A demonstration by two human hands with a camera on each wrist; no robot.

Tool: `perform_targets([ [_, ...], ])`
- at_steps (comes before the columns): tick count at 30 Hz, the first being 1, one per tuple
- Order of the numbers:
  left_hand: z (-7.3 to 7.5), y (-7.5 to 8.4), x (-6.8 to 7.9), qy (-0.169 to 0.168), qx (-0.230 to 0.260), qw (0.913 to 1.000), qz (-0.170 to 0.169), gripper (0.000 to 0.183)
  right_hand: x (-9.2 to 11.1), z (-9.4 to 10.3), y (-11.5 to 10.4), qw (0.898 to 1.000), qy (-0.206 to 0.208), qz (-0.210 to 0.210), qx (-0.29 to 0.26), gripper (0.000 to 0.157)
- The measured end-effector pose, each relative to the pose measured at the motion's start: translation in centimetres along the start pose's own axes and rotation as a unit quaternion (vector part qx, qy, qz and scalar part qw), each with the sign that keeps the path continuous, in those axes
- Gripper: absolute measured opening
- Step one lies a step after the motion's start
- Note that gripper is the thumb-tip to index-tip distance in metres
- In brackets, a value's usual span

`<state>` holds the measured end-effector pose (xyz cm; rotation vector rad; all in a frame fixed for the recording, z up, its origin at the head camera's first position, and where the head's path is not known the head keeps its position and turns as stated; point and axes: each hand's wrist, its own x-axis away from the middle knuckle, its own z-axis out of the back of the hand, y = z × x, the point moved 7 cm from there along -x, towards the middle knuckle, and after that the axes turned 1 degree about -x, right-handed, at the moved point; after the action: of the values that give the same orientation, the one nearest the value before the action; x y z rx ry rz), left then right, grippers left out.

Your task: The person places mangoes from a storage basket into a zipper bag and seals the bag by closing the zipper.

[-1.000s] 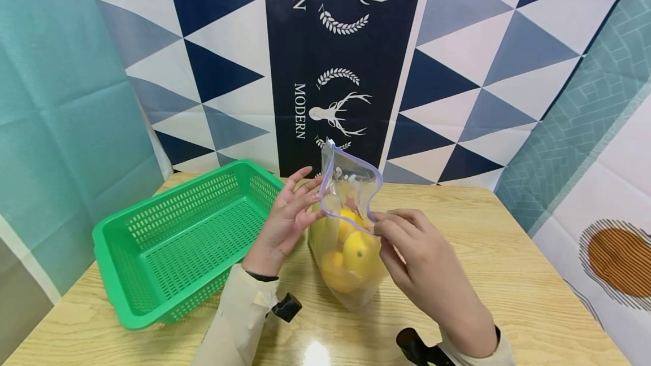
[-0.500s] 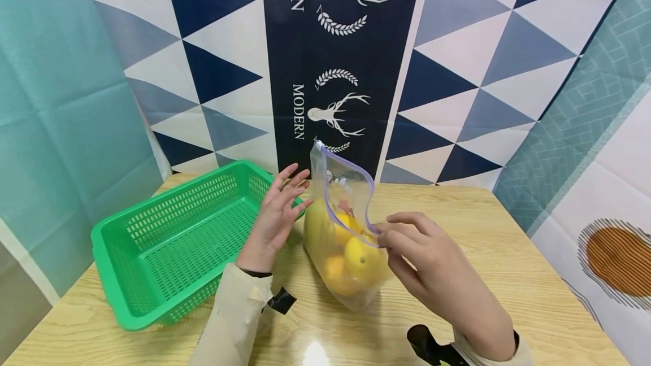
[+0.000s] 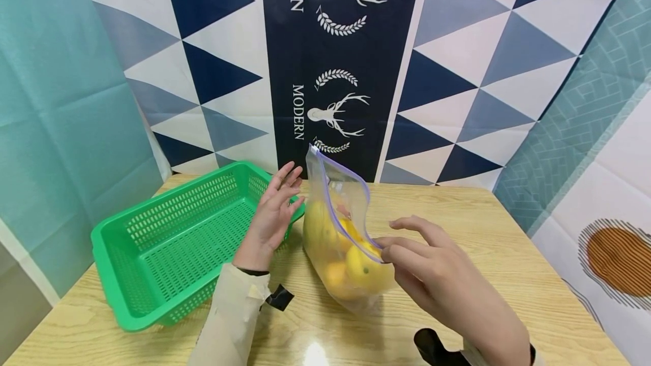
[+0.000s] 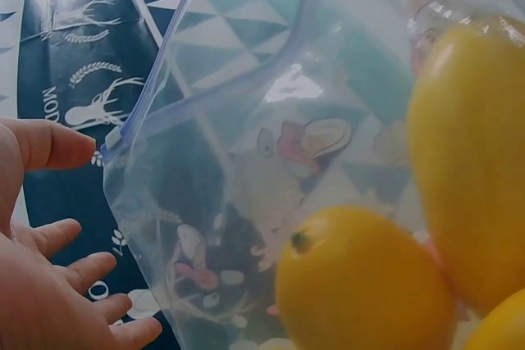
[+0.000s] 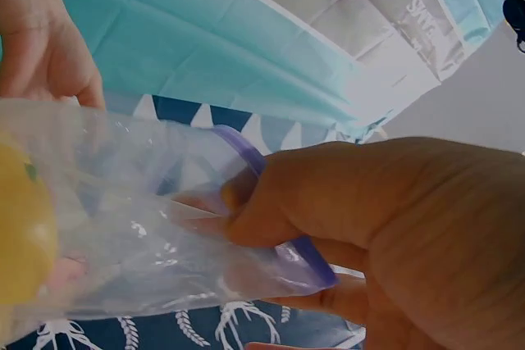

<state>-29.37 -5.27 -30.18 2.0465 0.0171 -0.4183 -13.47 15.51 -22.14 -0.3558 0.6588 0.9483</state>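
A clear zip bag (image 3: 325,230) with a purple zip edge stands on the table, several yellow and orange fruits inside. One rounded fruit (image 3: 363,267) shows a small green stem mark; in the left wrist view a longer yellow fruit (image 4: 472,153) lies beside a rounder one (image 4: 361,284). My right hand (image 3: 437,275) pinches the near right corner of the bag's mouth between thumb and fingers. My left hand (image 3: 269,213) is beside the bag's left side, fingers spread and apart from it. A white slider (image 4: 113,137) sits at the far end of the zip, near the left thumb.
A green perforated plastic basket (image 3: 168,253) stands on the wooden table (image 3: 458,230) to the left, its right end behind my left hand. A patterned cloth (image 3: 325,72) hangs at the table's back edge.
My left hand has come off the bag's edge and moved left. My right hand has drawn its corner of the mouth down and right, and the opening is narrower.
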Motion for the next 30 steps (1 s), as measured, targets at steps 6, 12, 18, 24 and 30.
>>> perform_targets([
  [6,0.1,0.1,0.0,-0.015,-0.009,0.9998,0.003,0.065,0.6,1.0,0.0,1.000,0.006,0.004,0.004,0.040],
  [12,0.1,0.1,0.1,-0.029,-0.059,0.9977,0.020,0.060,1.1,1.7,0.2,1.000,-0.004,-0.007,0.007,0.042],
  [18,0.8,0.1,0.1,0.027,-0.086,0.9957,0.020,0.041,1.2,1.9,0.5,1.000,-0.003,-0.016,0.012,0.045],
  [24,1.1,0.2,0.2,0.052,-0.092,0.9944,0.005,0.024,1.3,2.2,1.1,1.000,0.008,-0.017,0.015,0.044],
  [30,1.1,0.7,0.4,0.051,-0.106,0.9931,0.004,0.028,1.6,2.3,2.1,1.000,0.011,-0.020,0.008,0.042],
])
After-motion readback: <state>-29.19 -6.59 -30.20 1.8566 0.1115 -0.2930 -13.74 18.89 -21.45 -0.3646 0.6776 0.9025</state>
